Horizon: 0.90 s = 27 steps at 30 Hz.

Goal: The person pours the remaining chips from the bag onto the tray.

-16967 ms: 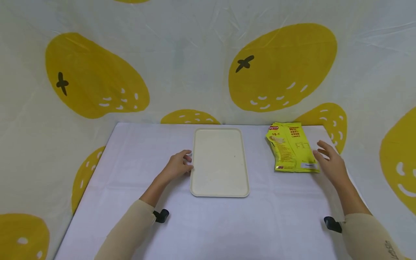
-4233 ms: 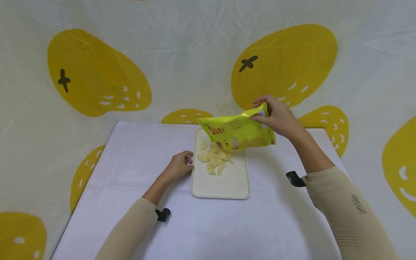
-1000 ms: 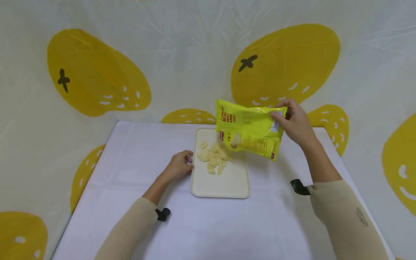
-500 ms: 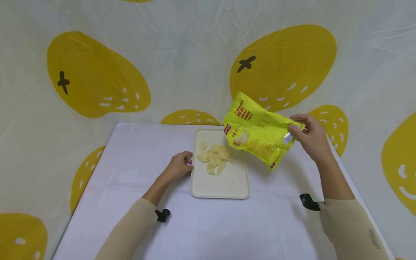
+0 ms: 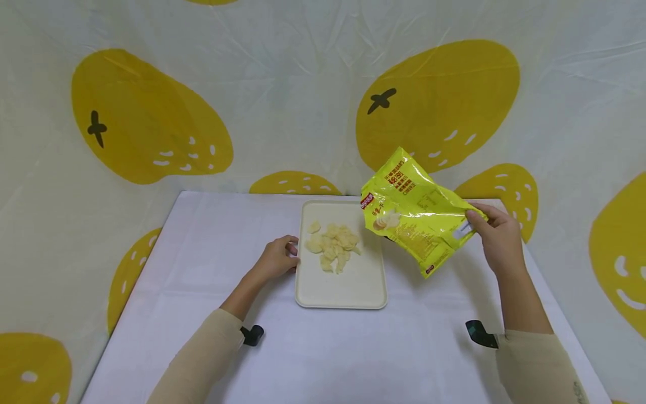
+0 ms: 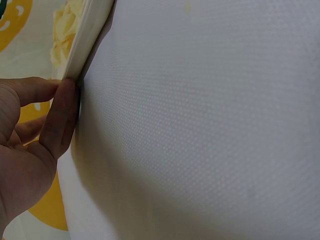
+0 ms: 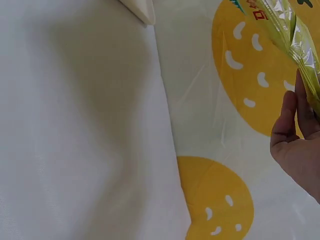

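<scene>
A cream rectangular tray (image 5: pixel 343 289) lies on the white table, with a pile of potato chips (image 5: pixel 333 244) on its upper left half. My left hand (image 5: pixel 276 257) pinches the tray's left edge; in the left wrist view the thumb (image 6: pixel 37 90) and fingers meet at the rim. To the right, my right hand (image 5: pixel 499 235) grips one end of a yellow chip bag (image 5: pixel 419 213) between thumb and fingers. The bag is held above the table, tilted, its far end close to the tray's upper right side. In the right wrist view the bag's end (image 7: pixel 300 45) is crumpled at the fingertips.
The white-covered table (image 5: pixel 212 224) ends at a pale cloth backdrop (image 5: pixel 292 84) printed with large yellow fruit. Dark wrist-worn devices stick out at the left cuff (image 5: pixel 252 335) and the right cuff (image 5: pixel 481 334).
My right hand has drawn the chip bag rightward and lower, away from above the tray, tilting it. Left hand, tray and chips stay put. Earlier, the tray was bare and the bag lay on the table.
</scene>
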Tool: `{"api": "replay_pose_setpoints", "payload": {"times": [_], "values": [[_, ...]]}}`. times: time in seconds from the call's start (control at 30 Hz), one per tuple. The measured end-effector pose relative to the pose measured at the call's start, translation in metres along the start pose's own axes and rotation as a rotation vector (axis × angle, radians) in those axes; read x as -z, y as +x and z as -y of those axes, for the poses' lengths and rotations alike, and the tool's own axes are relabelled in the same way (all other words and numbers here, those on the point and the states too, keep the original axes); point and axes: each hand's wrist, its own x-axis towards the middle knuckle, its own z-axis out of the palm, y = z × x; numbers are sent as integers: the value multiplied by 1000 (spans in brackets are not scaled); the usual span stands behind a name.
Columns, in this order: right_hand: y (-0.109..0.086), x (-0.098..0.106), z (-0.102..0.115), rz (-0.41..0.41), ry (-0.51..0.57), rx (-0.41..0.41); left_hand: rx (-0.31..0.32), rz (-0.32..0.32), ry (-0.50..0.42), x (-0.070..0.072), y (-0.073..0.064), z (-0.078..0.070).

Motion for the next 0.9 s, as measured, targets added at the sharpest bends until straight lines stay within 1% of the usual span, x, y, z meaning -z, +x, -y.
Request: {"api": "replay_pose_setpoints", "payload": {"times": [0.07,0.17,0.3,0.5,0.57,0.73,0.83,0.9], "values": [[-2,3,-4,-29,-65,-11,1,1,2,0,0,-1],[-4,6,-12,-51,3,-25,3,3,1,0,-1,-1],[-6,13,-21,-57,106,-59,-1,3,8,0,-1,-2],[-8,22,-38,-48,161,-127,-1,-4,20,0,-1,-2],[-9,25,-44,-42,148,-154,1,-5,15,0,-1,-2],[-10,33,-63,-20,52,-229,2,-3,12,0,-1,-2],[-11,37,-75,16,-4,-251,8,-3,15,-1,0,-2],[-13,38,-81,49,-65,-254,8,-4,18,-1,0,-2]]}}
